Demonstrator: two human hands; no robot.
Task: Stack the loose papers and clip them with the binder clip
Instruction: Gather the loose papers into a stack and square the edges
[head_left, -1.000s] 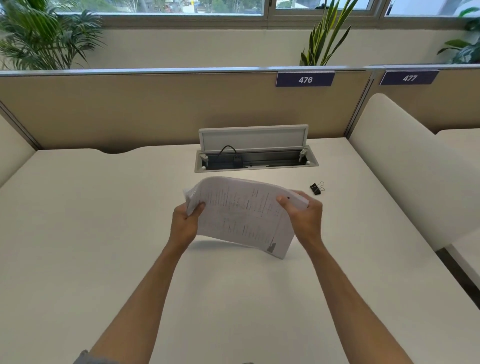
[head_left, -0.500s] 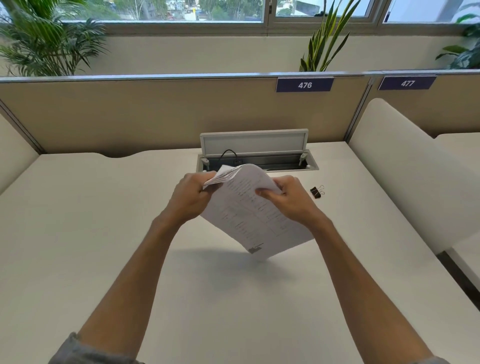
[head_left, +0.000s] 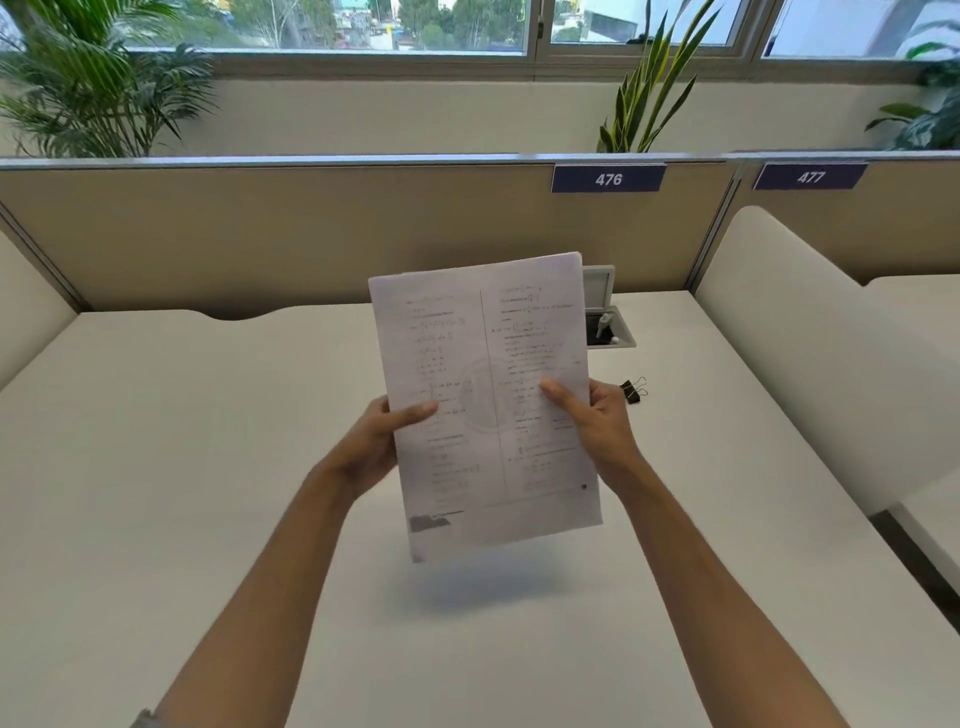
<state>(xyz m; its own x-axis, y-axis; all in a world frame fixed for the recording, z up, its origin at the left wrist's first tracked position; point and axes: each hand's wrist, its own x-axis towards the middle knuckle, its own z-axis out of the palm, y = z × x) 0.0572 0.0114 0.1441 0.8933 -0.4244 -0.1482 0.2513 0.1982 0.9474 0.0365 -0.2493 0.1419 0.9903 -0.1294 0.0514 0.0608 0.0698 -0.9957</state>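
A stack of printed white papers (head_left: 485, 364) stands upright in the air above the white desk (head_left: 208, 467), its bottom edge off the surface. My left hand (head_left: 371, 441) grips the stack's left edge and my right hand (head_left: 597, 421) grips its right edge, thumbs on the printed front. The small black binder clip (head_left: 632, 391) lies on the desk just right of my right hand, apart from it.
An open cable tray (head_left: 605, 325) sits in the desk behind the papers, mostly hidden by them. A beige partition (head_left: 311, 228) with labels 476 and 477 runs along the back. A white rounded divider (head_left: 810, 353) bounds the right side.
The papers went from a loose, tilted bundle to an upright, squared stack raised higher. Both hands shifted to the side edges. The binder clip has not moved.
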